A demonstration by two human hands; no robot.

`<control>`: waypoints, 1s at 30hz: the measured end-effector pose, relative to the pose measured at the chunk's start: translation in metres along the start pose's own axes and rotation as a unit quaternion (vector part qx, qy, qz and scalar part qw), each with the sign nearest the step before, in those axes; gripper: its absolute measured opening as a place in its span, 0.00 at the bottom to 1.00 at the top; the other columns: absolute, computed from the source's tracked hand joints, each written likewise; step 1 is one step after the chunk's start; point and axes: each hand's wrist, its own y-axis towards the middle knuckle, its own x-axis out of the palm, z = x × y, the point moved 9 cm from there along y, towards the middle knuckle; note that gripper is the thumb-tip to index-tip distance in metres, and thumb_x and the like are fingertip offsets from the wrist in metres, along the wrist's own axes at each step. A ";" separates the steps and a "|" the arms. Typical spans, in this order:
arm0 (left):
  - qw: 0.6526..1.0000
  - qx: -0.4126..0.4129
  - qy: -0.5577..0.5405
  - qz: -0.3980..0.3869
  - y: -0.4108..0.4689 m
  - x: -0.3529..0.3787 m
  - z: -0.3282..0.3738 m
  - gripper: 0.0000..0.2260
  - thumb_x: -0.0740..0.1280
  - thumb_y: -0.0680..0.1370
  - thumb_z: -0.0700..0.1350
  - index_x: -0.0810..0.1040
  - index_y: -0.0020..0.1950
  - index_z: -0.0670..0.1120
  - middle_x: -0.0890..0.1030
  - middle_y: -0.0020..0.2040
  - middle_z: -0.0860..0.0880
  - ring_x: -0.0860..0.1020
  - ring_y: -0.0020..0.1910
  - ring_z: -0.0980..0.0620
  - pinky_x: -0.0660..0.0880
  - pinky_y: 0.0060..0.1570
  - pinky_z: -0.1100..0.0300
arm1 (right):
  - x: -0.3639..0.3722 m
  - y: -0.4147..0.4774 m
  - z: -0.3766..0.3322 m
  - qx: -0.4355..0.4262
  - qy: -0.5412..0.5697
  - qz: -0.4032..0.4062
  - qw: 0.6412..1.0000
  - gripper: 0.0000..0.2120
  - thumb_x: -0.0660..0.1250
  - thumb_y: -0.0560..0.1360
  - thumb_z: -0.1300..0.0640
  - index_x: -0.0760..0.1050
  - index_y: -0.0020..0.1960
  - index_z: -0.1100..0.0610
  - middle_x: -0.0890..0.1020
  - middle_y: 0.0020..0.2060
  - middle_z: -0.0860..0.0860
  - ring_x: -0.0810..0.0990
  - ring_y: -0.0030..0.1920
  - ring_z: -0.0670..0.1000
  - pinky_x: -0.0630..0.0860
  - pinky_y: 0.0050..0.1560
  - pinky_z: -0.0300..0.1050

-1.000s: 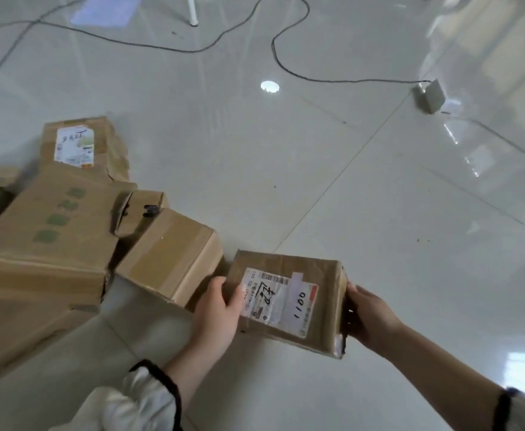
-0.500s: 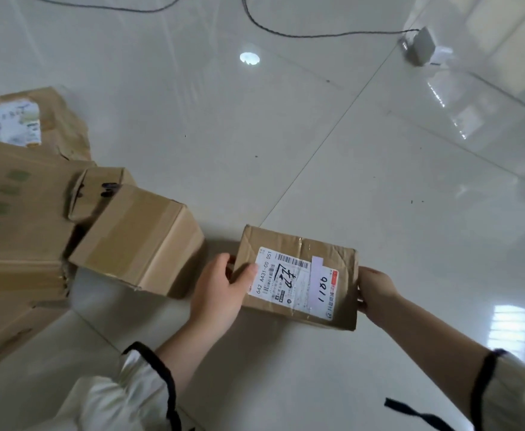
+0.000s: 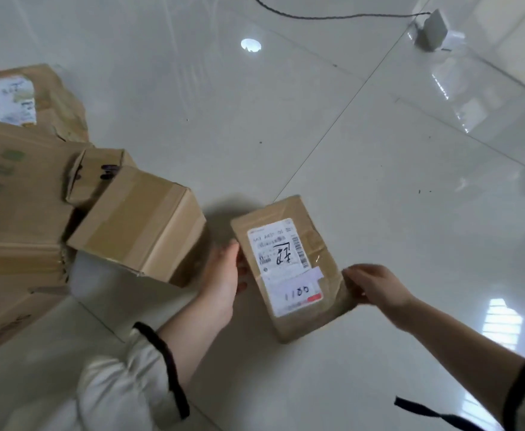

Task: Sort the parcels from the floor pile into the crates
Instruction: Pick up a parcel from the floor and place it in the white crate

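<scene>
A small brown parcel [image 3: 289, 315] with a white shipping label marked "1100" is held above the floor between both hands, label up and its long side running away from me. My left hand [image 3: 225, 273] grips its left edge, fingers curled under. My right hand [image 3: 376, 284] grips the near right corner. The floor pile of cardboard parcels [image 3: 21, 219] lies to the left, with a taped box [image 3: 139, 225] tilted at its near edge. No crate is in view.
Glossy white tiled floor [image 3: 379, 169] stretches ahead and to the right. A dark cable [image 3: 332, 16] runs across the top to a small white adapter [image 3: 432, 31] at the far right. A labelled flat parcel [image 3: 15, 98] sits at the pile's back.
The parcel has been turned about a quarter turn between my hands, so its label now runs lengthwise away from me. The view has shifted slightly; the pile has not moved.
</scene>
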 end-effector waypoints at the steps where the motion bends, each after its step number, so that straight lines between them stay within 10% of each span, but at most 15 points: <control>1: 0.998 0.018 0.040 -0.034 0.003 0.006 0.007 0.10 0.59 0.81 0.52 0.76 0.48 0.49 0.82 0.41 0.49 0.79 0.36 0.52 0.73 0.38 0.60 | 0.015 -0.005 0.009 0.028 -0.014 -0.046 0.998 0.12 0.62 0.76 0.62 0.79 0.37 0.61 0.82 0.29 0.51 0.80 0.30 0.48 0.79 0.36 0.43; 8: 0.986 0.028 0.142 -0.080 -0.001 0.011 0.005 0.11 0.60 0.80 0.52 0.78 0.58 0.50 0.83 0.48 0.46 0.81 0.42 0.51 0.73 0.34 0.63 | 0.049 -0.009 0.031 0.090 -0.034 -0.089 0.991 0.09 0.69 0.72 0.64 0.79 0.52 0.64 0.84 0.49 0.60 0.83 0.51 0.56 0.79 0.56 0.49; 12: 0.988 0.075 0.110 -0.076 -0.001 0.003 0.009 0.12 0.58 0.80 0.57 0.78 0.47 0.54 0.83 0.42 0.58 0.79 0.42 0.61 0.72 0.38 0.67 | 0.049 -0.007 0.016 0.064 0.172 -0.078 0.980 0.12 0.62 0.78 0.55 0.76 0.59 0.58 0.83 0.52 0.56 0.83 0.50 0.56 0.80 0.45 0.48; 16: 0.981 0.131 0.130 -0.065 0.002 -0.002 0.012 0.11 0.61 0.77 0.58 0.79 0.44 0.54 0.83 0.39 0.61 0.80 0.39 0.66 0.71 0.40 0.65 | 0.060 -0.010 0.006 0.016 0.152 -0.097 0.984 0.24 0.65 0.69 0.38 0.77 0.59 0.50 0.84 0.53 0.49 0.83 0.53 0.52 0.80 0.49 0.51; 30: 0.980 0.156 0.105 -0.069 0.010 0.004 0.015 0.11 0.61 0.79 0.55 0.79 0.45 0.51 0.84 0.39 0.57 0.82 0.38 0.61 0.75 0.34 0.72 | 0.060 -0.007 0.000 -0.005 0.165 -0.086 0.983 0.21 0.66 0.67 0.40 0.81 0.54 0.50 0.85 0.49 0.50 0.84 0.48 0.51 0.80 0.39 0.42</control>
